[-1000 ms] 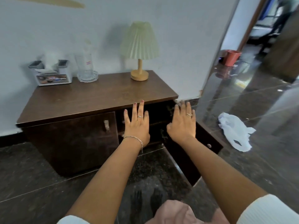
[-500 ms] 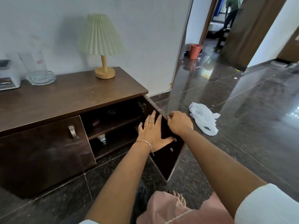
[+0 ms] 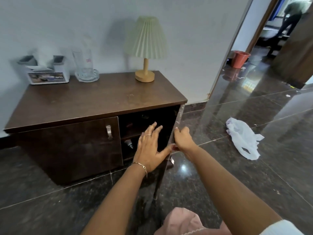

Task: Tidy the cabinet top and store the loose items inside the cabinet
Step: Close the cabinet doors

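Two hands meet at the free edge of the open right door [image 3: 179, 116]. The right grip [image 3: 183, 139] has its fingers curled over that edge and its thumb pinching below. The left grip [image 3: 149, 146] holds nothing; its fingers are straight and spread in front of the open compartment [image 3: 144, 122], with the thumb tip reaching to the door just beside the right one. Whether the left palm touches the door cannot be told.

The door stands edge-on, its long line running from the cabinet's right corner out toward the person, so shutting it would probably mean a swing to the left, through the space where the left grip hangs. That grip likely has to clear first.

A small bottle [image 3: 129, 144] lies on the lower shelf inside. Above, the cabinet top [image 3: 101, 102] carries a tissue box [image 3: 47, 77], a glass mug [image 3: 84, 68] and a lamp [image 3: 145, 48], all along the wall.
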The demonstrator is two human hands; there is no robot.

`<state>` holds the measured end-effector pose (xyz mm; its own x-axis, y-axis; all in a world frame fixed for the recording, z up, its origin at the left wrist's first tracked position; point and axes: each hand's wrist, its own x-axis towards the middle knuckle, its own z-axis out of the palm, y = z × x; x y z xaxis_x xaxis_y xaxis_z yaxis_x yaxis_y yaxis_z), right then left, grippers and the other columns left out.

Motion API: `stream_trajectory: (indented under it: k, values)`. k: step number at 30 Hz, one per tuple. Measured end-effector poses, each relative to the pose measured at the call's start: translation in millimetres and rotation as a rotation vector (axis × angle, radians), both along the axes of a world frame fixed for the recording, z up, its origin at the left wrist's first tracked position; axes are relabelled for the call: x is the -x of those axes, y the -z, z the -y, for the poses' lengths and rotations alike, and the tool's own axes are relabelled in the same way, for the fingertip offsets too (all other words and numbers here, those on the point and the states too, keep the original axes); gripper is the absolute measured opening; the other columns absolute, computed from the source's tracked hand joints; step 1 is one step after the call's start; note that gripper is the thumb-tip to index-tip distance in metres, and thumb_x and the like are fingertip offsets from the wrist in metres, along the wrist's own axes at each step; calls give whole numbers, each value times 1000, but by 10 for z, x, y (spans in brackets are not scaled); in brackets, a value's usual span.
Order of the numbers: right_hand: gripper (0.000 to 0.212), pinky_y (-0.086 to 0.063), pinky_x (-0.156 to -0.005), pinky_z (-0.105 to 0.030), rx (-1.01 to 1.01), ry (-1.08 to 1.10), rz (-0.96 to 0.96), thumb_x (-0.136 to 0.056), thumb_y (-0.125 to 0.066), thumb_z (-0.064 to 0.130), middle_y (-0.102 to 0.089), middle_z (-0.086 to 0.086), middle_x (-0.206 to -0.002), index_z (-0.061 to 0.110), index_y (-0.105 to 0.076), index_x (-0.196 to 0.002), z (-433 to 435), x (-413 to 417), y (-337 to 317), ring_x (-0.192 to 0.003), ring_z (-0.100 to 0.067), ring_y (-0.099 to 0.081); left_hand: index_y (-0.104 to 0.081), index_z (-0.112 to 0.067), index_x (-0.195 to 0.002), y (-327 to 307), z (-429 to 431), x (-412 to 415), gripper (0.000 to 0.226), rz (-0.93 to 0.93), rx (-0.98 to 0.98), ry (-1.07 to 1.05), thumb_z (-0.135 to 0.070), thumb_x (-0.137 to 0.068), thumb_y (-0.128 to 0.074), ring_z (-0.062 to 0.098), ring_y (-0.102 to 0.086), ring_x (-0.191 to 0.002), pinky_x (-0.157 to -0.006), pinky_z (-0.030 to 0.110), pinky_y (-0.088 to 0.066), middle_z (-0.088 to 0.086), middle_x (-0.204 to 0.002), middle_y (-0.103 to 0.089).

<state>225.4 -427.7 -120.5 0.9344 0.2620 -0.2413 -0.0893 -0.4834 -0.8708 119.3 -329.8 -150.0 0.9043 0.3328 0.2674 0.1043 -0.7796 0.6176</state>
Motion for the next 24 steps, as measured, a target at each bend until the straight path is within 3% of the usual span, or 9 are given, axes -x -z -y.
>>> stream_trajectory:
  k: [4, 7, 9, 13, 16, 18, 21, 24]
  values:
    - [36, -48, -95, -53, -193, 115, -111, -101, -39, 31, -45, -12, -112, 3, -27, -121, -398, 91, 82, -107, -29, -51, -22, -23, -149, -90, -482, 166, 90, -26, -208, -147, -77, -76, -23, 16, 2, -148, -121, 39, 0, -1, -160, -6]
    - [37, -52, -91, -49, -304, 195, -202, -98, -46, 31, -46, -7, -103, 8, -26, -119, -625, 63, 88, -99, -26, -51, -21, -20, -149, -232, -732, 232, 88, -14, -407, -282, -76, -81, -27, 18, 4, -148, -119, 37, 6, 2, -160, -6]
    - [44, -51, -93, -50, -325, 212, -225, -95, -50, 33, -50, -10, -111, 8, -26, -122, -773, 0, 114, -104, -28, -53, -20, -18, -149, -283, -861, 268, 93, -30, -496, -352, -79, -80, -28, 20, 2, -149, -120, 40, 3, 4, -160, -7]
    - [53, -49, -95, -51, -331, 256, -232, -90, -57, 35, -50, -17, -125, 8, -26, -124, -1040, -133, 154, -111, -35, -53, -18, -17, -150, -265, -1141, 305, 100, -185, -471, -484, -81, -76, -37, 23, -4, -148, -120, 46, -5, 3, -159, -13]
    - [58, -52, -90, -47, -354, 278, -262, -88, -61, 34, -49, -16, -120, 8, -25, -127, -1168, -225, 187, -103, -32, -54, -29, -23, -146, -261, -1224, 266, 78, -168, -521, -568, -68, -84, -45, 19, -20, -145, -117, 51, -13, -3, -154, -30]
    - [54, -51, -76, -37, -391, 262, -290, -87, -62, 30, -49, -15, -114, 11, -25, -122, -1225, -248, 223, -87, -27, -52, -38, -27, -140, -270, -1228, 223, 68, -141, -556, -606, -62, -84, -51, 19, -30, -140, -114, 55, -13, -6, -148, -39]
    - [45, -50, -86, -41, -384, 235, -256, -88, -60, 32, -53, -17, -119, 13, -31, -116, -1291, -253, 330, -98, -33, -55, -45, -27, -133, -261, -1219, 159, 60, -124, -557, -639, -58, -83, -57, 22, -38, -132, -112, 56, -18, -4, -140, -47]
    - [40, -43, -76, -41, -387, 197, -247, -81, -58, 37, -56, -15, -113, 18, -32, -105, -1305, -204, 377, -88, -29, -52, -49, -26, -127, -241, -1208, 104, 55, -116, -579, -683, -52, -81, -62, 25, -43, -125, -111, 57, -21, -1, -133, -51]
